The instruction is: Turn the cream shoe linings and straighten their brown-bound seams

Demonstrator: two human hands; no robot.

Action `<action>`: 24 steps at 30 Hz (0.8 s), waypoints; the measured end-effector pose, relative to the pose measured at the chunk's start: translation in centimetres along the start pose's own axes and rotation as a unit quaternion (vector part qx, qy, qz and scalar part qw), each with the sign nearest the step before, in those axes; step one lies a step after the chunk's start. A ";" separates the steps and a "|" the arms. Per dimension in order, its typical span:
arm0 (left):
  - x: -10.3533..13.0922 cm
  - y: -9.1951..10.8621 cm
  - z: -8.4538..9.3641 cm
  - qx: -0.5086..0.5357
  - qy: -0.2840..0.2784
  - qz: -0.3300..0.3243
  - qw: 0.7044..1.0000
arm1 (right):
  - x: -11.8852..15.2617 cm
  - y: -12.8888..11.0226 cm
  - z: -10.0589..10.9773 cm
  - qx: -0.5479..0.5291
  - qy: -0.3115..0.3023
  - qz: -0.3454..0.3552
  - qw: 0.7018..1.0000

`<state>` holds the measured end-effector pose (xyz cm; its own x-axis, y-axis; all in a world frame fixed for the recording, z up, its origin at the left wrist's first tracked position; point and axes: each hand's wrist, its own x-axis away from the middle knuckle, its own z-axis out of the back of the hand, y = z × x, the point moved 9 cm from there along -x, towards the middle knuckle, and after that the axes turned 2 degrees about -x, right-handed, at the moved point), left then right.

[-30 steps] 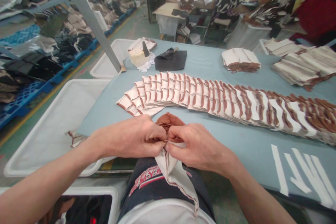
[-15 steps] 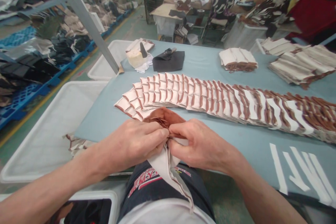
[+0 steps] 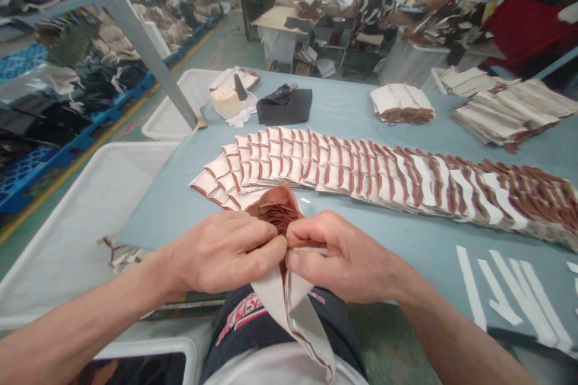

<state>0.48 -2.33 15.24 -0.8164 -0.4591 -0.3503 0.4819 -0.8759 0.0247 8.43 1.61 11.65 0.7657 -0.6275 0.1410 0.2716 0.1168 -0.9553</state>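
Observation:
Close to my body, at the table's front edge, both hands pinch a brown and off-white fabric piece (image 3: 276, 201). My left hand (image 3: 237, 246) is closed on its left side, thumb and forefinger pressed together. Opposite it, my right hand (image 3: 332, 249) is closed on the right side. Between them the brown side is bunched into folds, and a pale two-layered tail hangs down over my lap. Just beyond lies a long overlapping row of similar pale pieces (image 3: 280, 159) with brown edges, running off to the right. The fingertips hide the exact spot they grip.
Loose white strips (image 3: 501, 289) lie on the blue table (image 3: 397, 240) at right. Toward the back are a dark cloth (image 3: 286, 107), a cream roll (image 3: 226, 102) and stacked pieces (image 3: 401, 102). White bins (image 3: 103, 192) stand left, beside a slanted metal post (image 3: 139, 36). A person sits in the background.
The brown part between my hands now stands up more, in a gathered peak. My hands still pinch the piece at nearly the same place. The view has shifted slightly.

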 end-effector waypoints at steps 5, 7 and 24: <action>0.2 -0.4 -0.8 -0.016 -0.026 0.019 0.999 | -0.2 0.9 -0.6 -0.154 -0.067 0.029 0.985; 0.5 -0.7 -1.2 -0.017 -0.039 0.019 0.999 | -0.5 1.2 -0.7 -0.149 -0.061 0.032 0.986; 2.5 -0.7 -3.1 0.038 -0.025 -0.030 0.999 | -0.5 2.0 -0.8 0.252 -0.016 0.037 0.967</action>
<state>-0.92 -2.39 11.45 -0.8589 -0.4099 -0.3069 0.4070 -0.9102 0.0766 8.10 1.54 9.43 0.8089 -0.5806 0.0926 0.4589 0.5249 -0.7168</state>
